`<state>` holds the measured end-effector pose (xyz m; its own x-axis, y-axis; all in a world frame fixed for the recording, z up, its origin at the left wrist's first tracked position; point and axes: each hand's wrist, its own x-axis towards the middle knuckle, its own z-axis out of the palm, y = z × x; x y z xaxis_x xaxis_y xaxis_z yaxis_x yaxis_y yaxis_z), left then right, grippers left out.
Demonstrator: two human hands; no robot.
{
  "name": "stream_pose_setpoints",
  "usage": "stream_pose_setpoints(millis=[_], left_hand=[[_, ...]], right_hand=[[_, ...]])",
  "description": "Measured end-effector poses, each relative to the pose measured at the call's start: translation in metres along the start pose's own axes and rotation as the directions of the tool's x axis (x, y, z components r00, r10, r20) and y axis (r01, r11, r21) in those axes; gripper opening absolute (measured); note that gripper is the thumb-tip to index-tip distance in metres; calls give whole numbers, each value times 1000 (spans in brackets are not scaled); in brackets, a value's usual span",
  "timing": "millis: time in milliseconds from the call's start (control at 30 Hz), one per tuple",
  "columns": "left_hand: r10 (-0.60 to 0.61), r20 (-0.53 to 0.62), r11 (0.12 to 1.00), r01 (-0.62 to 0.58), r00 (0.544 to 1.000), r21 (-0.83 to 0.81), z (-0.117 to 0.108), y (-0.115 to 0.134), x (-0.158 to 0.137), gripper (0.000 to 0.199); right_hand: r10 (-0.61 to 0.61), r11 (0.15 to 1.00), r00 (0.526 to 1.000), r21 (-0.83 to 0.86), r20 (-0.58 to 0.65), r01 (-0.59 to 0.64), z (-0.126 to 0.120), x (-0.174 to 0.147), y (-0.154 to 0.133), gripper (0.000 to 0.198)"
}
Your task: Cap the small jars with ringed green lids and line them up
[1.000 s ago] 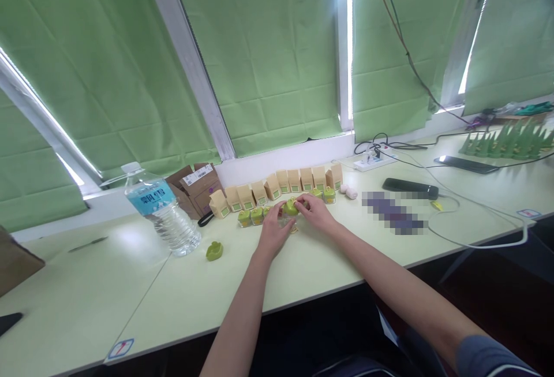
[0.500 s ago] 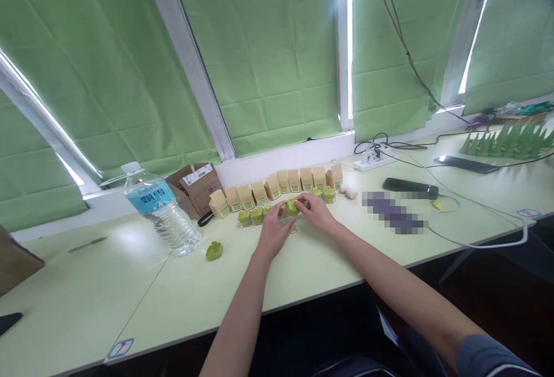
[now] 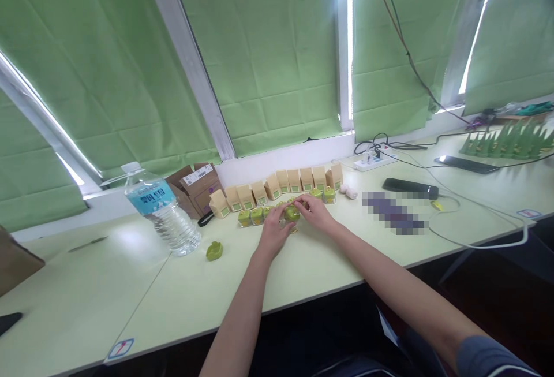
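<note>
In the head view, a small clear box with a green lid [image 3: 293,213] is between my hands on the table. My left hand [image 3: 275,231] curves round its left side, with thumb in front and fingertips reaching over the top. My right hand [image 3: 315,213] closes its fingers on the lid from the right. More such boxes stand to the left [image 3: 257,216] and to the right [image 3: 329,194], partly hidden by my hands. Behind them runs a row of small brown paper packets [image 3: 259,192] with green labels. A loose green lid-like piece [image 3: 214,250] lies at the left.
A large water bottle [image 3: 167,212] and an open cardboard box [image 3: 199,189] stand at the left. Two small whitish objects [image 3: 348,191] sit right of the row. Further right are a black device [image 3: 410,187] on a cable, a power strip [image 3: 374,160] and a phone [image 3: 466,164].
The green lid has come down a little and sits flatter between my hands. My fingertips have drawn together over its top. The other things stay where they were.
</note>
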<state>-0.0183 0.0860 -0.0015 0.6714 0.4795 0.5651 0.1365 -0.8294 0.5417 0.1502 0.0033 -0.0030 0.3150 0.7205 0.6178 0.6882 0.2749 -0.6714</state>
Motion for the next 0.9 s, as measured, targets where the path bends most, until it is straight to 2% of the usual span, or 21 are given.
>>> stream_pose_setpoints(millis=[267,433,567,700,900], left_hand=[[-13,-106,999,10,994,-36,1,2,1,38],[-131,-188,983,103,973,-150,-2,4,4,36],[-241,-240,952,181,940,-248,-4,1,7,39],[-325,-172,887,237,930,-397,-3,-1,8,43],[-276,-10,838,235,961,-492,-2,5,5,46]], right_hand=[[12,1000,1000,22,-1,-12,-1,-1,-2,20],[57,997,996,49,71,-60,-2,-4,-5,24],[34,995,987,91,157,-49,-1,-6,-7,39],[-3,992,970,120,244,-27,0,-7,-5,57],[-52,995,983,89,176,36,-1,-7,-6,48]])
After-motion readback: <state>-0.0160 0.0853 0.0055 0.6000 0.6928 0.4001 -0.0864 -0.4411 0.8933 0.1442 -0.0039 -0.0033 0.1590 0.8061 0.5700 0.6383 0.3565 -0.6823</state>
